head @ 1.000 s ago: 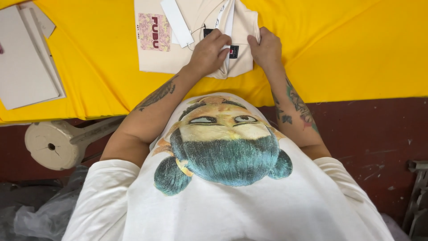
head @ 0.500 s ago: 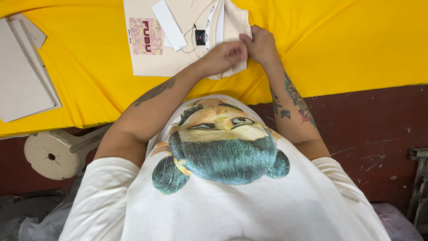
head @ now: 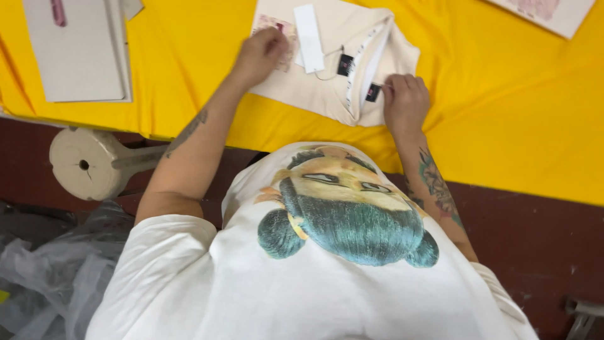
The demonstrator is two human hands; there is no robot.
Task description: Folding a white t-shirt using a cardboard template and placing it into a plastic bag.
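Note:
A folded cream garment (head: 327, 88) lies on the yellow cloth-covered table (head: 503, 119). It has a pink print, a white hang tag (head: 309, 29) and small black labels near the collar. My left hand (head: 260, 55) rests curled on the garment's left part, over the pink print. My right hand (head: 406, 101) grips the garment's near right edge beside a black label, fingers bent over the fabric. Both forearms are tattooed.
Flat grey boards (head: 78, 50) lie stacked at the table's far left. Another pale folded piece (head: 547, 12) sits at the far right corner. Below the table edge are a round white stand (head: 88, 165) and crumpled clear plastic (head: 44, 277). Dark red floor lies to the right.
My hands, close together at the collar before, have spread apart: the left to the printed side, the right to the near right edge. The view has shifted.

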